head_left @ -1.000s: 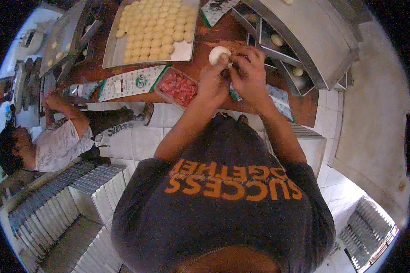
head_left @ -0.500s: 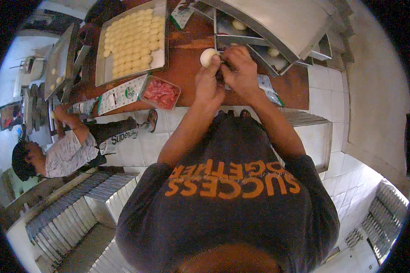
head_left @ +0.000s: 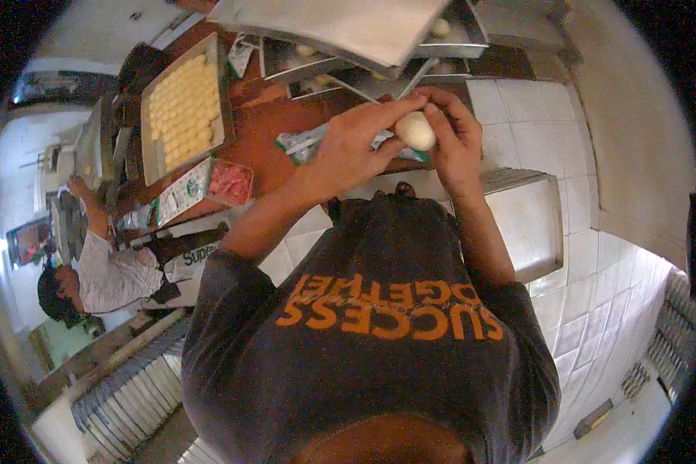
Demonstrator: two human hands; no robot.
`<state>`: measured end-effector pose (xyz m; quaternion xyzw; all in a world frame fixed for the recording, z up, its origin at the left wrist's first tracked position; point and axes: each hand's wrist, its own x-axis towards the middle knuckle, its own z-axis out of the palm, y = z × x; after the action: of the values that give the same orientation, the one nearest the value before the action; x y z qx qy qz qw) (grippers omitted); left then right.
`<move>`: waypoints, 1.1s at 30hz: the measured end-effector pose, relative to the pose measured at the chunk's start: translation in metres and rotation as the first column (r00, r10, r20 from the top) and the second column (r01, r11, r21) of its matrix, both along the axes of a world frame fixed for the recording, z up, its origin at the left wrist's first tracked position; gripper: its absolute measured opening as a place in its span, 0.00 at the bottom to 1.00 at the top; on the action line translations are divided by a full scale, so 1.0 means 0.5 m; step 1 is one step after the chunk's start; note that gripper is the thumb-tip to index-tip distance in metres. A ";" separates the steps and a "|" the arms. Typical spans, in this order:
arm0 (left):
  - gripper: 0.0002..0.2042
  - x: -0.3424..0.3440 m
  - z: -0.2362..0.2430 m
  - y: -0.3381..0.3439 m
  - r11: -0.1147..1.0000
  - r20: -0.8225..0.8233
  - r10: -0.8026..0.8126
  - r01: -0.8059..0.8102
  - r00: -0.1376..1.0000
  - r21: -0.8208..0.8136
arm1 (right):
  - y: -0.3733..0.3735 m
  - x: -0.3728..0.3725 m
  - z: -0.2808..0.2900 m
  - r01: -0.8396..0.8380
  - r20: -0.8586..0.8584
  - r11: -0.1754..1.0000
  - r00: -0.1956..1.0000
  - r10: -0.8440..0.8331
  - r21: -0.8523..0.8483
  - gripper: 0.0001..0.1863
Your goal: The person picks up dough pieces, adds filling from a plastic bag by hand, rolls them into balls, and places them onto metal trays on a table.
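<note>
A smooth, pale dough ball (head_left: pixel 416 132) sits between my two hands, above the front edge of the brown table (head_left: pixel 267 116). My left hand (head_left: pixel 357 147) grips it from the left, fingers over its far side and thumb low against it. From the right, my right hand (head_left: pixel 458 147) curls round the same ball, its thumb on the top right. Part of the ball is hidden by my fingers. Left of my arms stands a clear plastic tub (head_left: pixel 230 183) of red, chunky filling.
Rows of yellowish dough balls fill a metal tray (head_left: pixel 156 164) at the left. Stacked metal trays (head_left: pixel 325 22) stand beyond my hands, a few balls in the lower ones. A plastic packet (head_left: pixel 295 144) lies beside my left hand. Another person (head_left: pixel 112 271) works at far left.
Both hands have come nearer and to the right with the dough ball, which is now cupped between them. My view has shifted; the trays and tub appear farther left.
</note>
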<state>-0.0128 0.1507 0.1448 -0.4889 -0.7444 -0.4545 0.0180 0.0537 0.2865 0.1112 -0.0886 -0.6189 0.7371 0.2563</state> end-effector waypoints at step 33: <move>0.15 -0.056 -0.208 -0.361 0.519 0.508 0.691 -0.842 0.514 0.146 | 0.116 -0.366 0.021 -0.322 0.316 0.212 0.947 0.062 0.923 0.19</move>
<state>-0.0408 -0.0296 0.0408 0.0144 -0.7693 -0.6165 0.1669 -0.1294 0.3446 0.1216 0.0884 -0.9690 0.2100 0.0952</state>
